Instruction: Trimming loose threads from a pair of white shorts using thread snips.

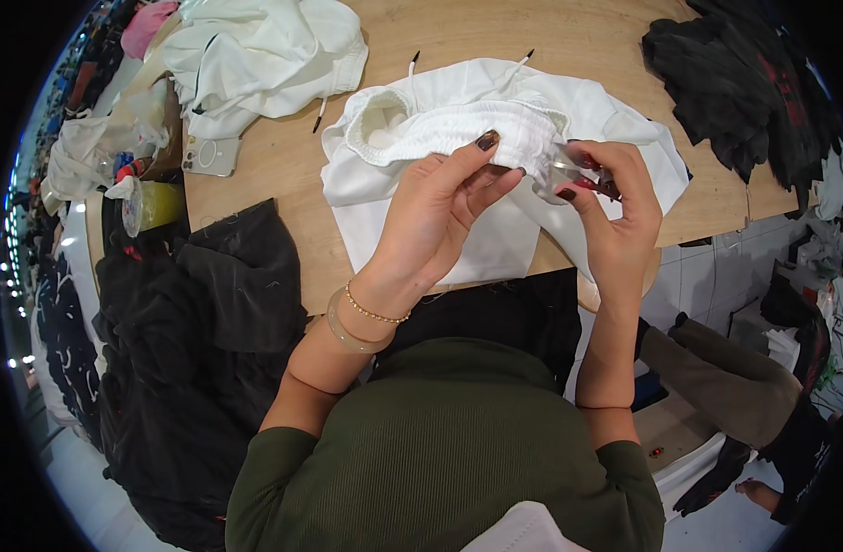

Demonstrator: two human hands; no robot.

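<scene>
At frame centre, the left hand (435,216) pinches the elastic waistband of the white garment (495,156) lying on the desk (274,175); the right hand (615,198) grips small snips (583,170) at that waistband.

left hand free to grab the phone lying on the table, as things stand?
Probably not right away. The left hand is pinching the waistband of the white shorts. The phone lies uncovered on the table to its left, path open once the hand lets go.

Both hands raised together, left hand (440,207) pinching, right hand (615,207) fingers curled.
</scene>
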